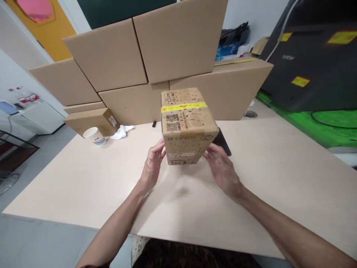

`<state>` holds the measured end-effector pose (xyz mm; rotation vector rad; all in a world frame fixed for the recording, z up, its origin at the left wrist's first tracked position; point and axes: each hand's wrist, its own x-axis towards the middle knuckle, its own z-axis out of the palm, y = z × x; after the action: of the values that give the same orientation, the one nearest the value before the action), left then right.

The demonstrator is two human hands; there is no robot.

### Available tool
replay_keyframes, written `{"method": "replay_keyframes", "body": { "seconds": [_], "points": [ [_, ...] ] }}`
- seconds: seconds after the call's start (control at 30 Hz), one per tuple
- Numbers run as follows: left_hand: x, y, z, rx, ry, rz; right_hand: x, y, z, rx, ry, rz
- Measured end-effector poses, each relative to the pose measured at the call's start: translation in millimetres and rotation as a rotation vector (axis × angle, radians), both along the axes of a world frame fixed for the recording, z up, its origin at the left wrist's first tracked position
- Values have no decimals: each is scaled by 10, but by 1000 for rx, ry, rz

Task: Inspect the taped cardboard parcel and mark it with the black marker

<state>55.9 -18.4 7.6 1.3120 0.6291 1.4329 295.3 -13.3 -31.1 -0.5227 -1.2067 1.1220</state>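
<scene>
A brown cardboard box (185,145) stands upright in the middle of the head view, taller than wide, with SF EXPRESS print and specks of dirt or residue on it. A strip of yellow tape (184,107) crosses its top face. My left hand (152,163) presses against its lower left side, fingertips partly hidden behind it. On the opposite side my right hand (221,167) holds the lower right, fingers curled toward the box. I cannot tell whether its base touches the table. Behind the right fingers lies a dark flat object (222,141), partly covered by the box.
Large cardboard boxes (178,44) are stacked along the back of the pale table (279,178). At the left are a paper cup (95,136), crumpled tissue (122,132) and a low box (89,121). A tape roll (251,114) lies at the back right, near a black case (309,63).
</scene>
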Motion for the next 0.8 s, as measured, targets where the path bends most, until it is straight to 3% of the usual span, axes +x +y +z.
{"method": "replay_keyframes", "body": {
  "seconds": [0.17, 0.3, 0.47, 0.6, 0.8],
  "points": [
    [-8, 32, 70, -191, -111, 100, 29, 35, -42, 9, -64, -25],
    [-46, 50, 112, -275, -144, 153, 57, 25, -42, 116, -178, -14],
    [-114, 18, 168, -233, -17, 75, 69, -2, -58, 224, -286, -62],
    [-129, -11, 126, -200, 46, 60, 76, -35, 0, 253, -352, -68],
    [-97, -68, 125, 22, 3, -4, 54, -132, 126, 166, -312, -10]
  ]
}}
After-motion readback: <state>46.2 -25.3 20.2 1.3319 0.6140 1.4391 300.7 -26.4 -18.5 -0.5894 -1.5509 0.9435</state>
